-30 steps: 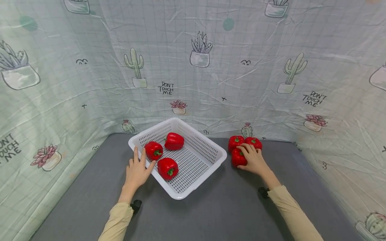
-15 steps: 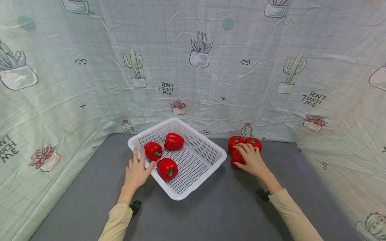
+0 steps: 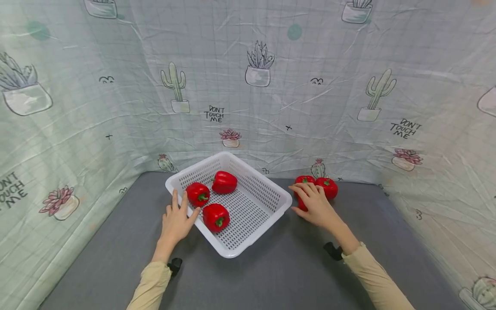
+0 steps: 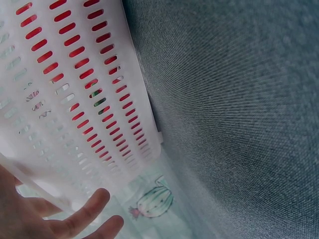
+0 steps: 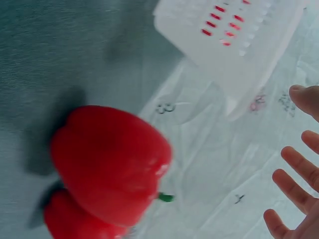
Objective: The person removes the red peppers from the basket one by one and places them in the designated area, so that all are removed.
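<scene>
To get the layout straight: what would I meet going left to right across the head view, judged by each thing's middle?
Left sleeve, left hand, white basket holding three red peppers, right hand, right sleeve. Other peppers, by the right hand, overlap it and are left out.

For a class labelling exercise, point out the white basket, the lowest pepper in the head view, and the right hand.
White basket point(image 3: 249, 213), head view: perforated floor.
Lowest pepper point(image 3: 214, 213), head view: red skin beside stem.
Right hand point(image 3: 315, 206), head view: back of hand.

Three peppers point(image 3: 215, 216) lie in the basket point(image 3: 249, 211) — other peppers point(image 3: 327, 188) to its right.
</scene>
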Action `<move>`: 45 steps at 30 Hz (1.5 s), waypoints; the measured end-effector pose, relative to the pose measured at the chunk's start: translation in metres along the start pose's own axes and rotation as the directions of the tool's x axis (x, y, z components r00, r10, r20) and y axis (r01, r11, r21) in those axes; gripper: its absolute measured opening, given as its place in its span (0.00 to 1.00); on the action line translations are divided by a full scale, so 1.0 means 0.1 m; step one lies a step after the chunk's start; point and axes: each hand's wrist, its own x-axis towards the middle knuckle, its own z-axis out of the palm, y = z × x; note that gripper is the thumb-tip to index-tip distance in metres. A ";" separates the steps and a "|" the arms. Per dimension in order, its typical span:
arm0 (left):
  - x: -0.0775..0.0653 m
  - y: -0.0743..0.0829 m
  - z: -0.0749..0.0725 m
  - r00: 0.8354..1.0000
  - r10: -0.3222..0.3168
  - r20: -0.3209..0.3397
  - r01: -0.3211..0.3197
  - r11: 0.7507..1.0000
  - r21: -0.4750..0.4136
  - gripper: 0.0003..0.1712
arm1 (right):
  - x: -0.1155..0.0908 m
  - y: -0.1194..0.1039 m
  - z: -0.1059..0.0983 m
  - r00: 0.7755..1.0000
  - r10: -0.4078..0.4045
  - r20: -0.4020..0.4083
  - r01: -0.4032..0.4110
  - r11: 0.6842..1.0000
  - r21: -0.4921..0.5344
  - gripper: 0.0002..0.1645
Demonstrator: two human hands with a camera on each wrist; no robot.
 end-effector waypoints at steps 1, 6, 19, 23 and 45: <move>0.00 0.00 0.00 1.000 0.000 -0.002 0.000 1.000 0.000 0.44 | 0.02 -0.02 -0.01 1.000 -0.008 -0.005 0.008 1.000 0.001 0.39; 0.00 -0.01 0.00 1.000 0.004 -0.018 -0.004 1.000 -0.003 0.44 | 0.20 -0.09 -0.08 0.998 -0.060 -0.034 0.061 0.998 0.005 0.37; 0.00 0.00 0.00 1.000 -0.001 -0.008 0.001 1.000 -0.004 0.44 | 0.83 -0.28 -0.27 0.990 -0.113 -0.085 0.116 0.993 0.031 0.32; 0.01 0.00 -0.01 1.000 0.001 0.003 -0.001 1.000 -0.002 0.44 | 1.01 -0.37 -0.29 0.990 -0.104 -0.100 0.113 0.990 0.083 0.32; 0.00 -0.02 0.02 1.000 -0.010 0.010 0.010 1.000 0.002 0.44 | 1.71 -0.70 0.36 0.993 0.093 -0.068 -0.078 0.979 0.189 0.25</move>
